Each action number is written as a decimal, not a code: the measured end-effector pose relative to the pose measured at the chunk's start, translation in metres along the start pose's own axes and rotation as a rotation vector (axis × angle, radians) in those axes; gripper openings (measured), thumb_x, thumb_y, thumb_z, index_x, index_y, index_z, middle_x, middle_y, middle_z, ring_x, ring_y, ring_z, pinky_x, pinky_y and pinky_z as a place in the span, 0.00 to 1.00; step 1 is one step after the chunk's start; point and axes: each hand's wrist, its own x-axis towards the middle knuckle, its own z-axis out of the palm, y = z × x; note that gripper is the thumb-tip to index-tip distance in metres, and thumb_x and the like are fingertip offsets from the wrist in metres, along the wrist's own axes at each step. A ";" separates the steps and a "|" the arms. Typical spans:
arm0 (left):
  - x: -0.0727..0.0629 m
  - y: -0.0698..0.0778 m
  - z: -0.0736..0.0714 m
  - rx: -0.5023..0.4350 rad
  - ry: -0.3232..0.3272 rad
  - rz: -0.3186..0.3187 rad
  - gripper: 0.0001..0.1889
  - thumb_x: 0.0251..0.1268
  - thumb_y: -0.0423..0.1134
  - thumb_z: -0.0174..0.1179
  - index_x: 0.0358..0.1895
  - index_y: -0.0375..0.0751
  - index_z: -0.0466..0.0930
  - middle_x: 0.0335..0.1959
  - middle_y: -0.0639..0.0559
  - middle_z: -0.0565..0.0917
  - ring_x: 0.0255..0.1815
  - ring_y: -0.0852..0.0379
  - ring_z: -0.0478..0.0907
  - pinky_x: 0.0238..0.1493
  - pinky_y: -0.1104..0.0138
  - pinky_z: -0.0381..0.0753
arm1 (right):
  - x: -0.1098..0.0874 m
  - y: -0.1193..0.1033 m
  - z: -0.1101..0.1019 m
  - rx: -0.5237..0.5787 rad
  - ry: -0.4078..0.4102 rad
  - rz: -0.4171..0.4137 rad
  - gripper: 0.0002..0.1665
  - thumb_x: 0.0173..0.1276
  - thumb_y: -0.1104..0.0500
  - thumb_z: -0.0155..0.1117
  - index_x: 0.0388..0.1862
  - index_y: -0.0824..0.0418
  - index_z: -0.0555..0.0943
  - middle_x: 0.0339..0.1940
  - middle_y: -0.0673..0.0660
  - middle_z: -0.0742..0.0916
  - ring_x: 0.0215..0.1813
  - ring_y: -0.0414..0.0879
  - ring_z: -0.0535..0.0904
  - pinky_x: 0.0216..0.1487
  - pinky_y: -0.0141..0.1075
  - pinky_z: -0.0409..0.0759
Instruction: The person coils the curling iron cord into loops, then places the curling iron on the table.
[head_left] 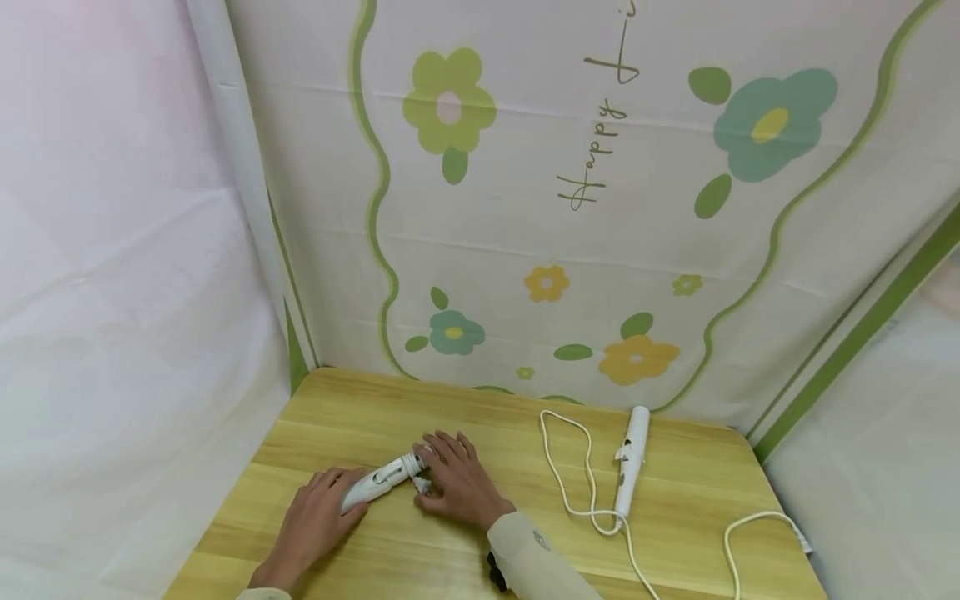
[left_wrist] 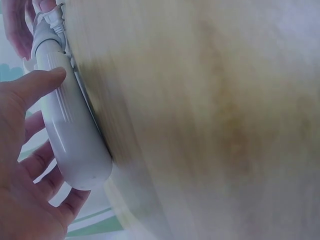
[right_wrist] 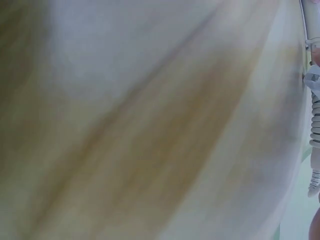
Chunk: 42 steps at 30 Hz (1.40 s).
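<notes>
A white wand-shaped corded appliance (head_left: pixel 373 483) lies slanted over the table, its rounded end in my left hand (head_left: pixel 315 512). In the left wrist view the thumb rests along the appliance (left_wrist: pixel 75 125) and the other fingers curl round its far side. My right hand (head_left: pixel 463 483) is at the opposite end, its fingers bent around the white power cord, which is wound there. The right wrist view catches the wound cord (right_wrist: pixel 315 120) and a pale plug (right_wrist: pixel 312 80) at its right edge; most of that hand is out of that frame.
A second white wand-shaped appliance (head_left: pixel 632 462) lies at the right on the wood-grain table (head_left: pixel 510 575), its cord (head_left: pixel 551 462) looped beside it. Another cord stretch (head_left: pixel 757 517) ends at the right edge. A flowered curtain (head_left: pixel 510 208) hangs behind, with white fabric (head_left: pixel 135 333) at the left.
</notes>
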 end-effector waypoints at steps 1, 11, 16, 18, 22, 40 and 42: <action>0.000 0.000 -0.001 0.001 -0.006 -0.001 0.29 0.62 0.48 0.82 0.67 0.50 0.85 0.56 0.48 0.88 0.55 0.47 0.83 0.49 0.49 0.81 | 0.000 0.000 -0.001 0.008 -0.003 0.003 0.50 0.71 0.33 0.75 0.84 0.51 0.70 0.82 0.59 0.76 0.83 0.58 0.71 0.79 0.63 0.70; 0.005 0.007 -0.006 0.010 -0.017 0.010 0.29 0.66 0.55 0.78 0.67 0.50 0.85 0.59 0.46 0.87 0.58 0.44 0.83 0.49 0.47 0.82 | -0.004 0.006 -0.019 0.032 -0.030 0.048 0.54 0.69 0.29 0.74 0.85 0.51 0.67 0.83 0.59 0.74 0.83 0.59 0.70 0.80 0.64 0.70; 0.009 0.015 -0.008 -0.002 0.002 0.031 0.28 0.66 0.54 0.78 0.67 0.49 0.85 0.59 0.45 0.87 0.57 0.44 0.84 0.48 0.47 0.83 | -0.006 0.013 -0.027 0.056 -0.053 0.070 0.55 0.69 0.27 0.74 0.86 0.50 0.67 0.82 0.57 0.75 0.83 0.57 0.70 0.80 0.62 0.69; 0.012 0.020 -0.008 -0.006 0.014 0.040 0.28 0.66 0.53 0.78 0.67 0.49 0.86 0.58 0.45 0.87 0.57 0.43 0.84 0.48 0.46 0.83 | -0.009 0.015 -0.031 0.060 -0.061 0.087 0.55 0.68 0.27 0.74 0.85 0.49 0.68 0.82 0.56 0.75 0.83 0.55 0.70 0.80 0.61 0.70; 0.016 0.031 -0.010 -0.021 0.018 0.050 0.27 0.67 0.52 0.78 0.66 0.49 0.86 0.58 0.44 0.88 0.57 0.42 0.84 0.49 0.44 0.84 | -0.015 0.020 -0.037 0.068 -0.085 0.118 0.54 0.70 0.27 0.73 0.86 0.49 0.68 0.82 0.54 0.75 0.84 0.52 0.69 0.81 0.60 0.68; 0.032 0.071 -0.002 -0.106 0.035 0.118 0.27 0.67 0.49 0.79 0.67 0.50 0.86 0.60 0.50 0.87 0.61 0.46 0.82 0.57 0.42 0.83 | -0.045 0.052 -0.072 0.080 -0.040 0.135 0.52 0.69 0.31 0.76 0.83 0.52 0.72 0.80 0.58 0.78 0.80 0.56 0.74 0.73 0.59 0.77; 0.033 0.077 0.000 -0.105 0.041 0.133 0.27 0.65 0.49 0.80 0.66 0.50 0.86 0.59 0.50 0.87 0.60 0.47 0.82 0.56 0.42 0.83 | -0.048 0.056 -0.076 0.082 -0.042 0.140 0.51 0.68 0.31 0.76 0.83 0.52 0.72 0.80 0.58 0.77 0.79 0.56 0.74 0.72 0.60 0.77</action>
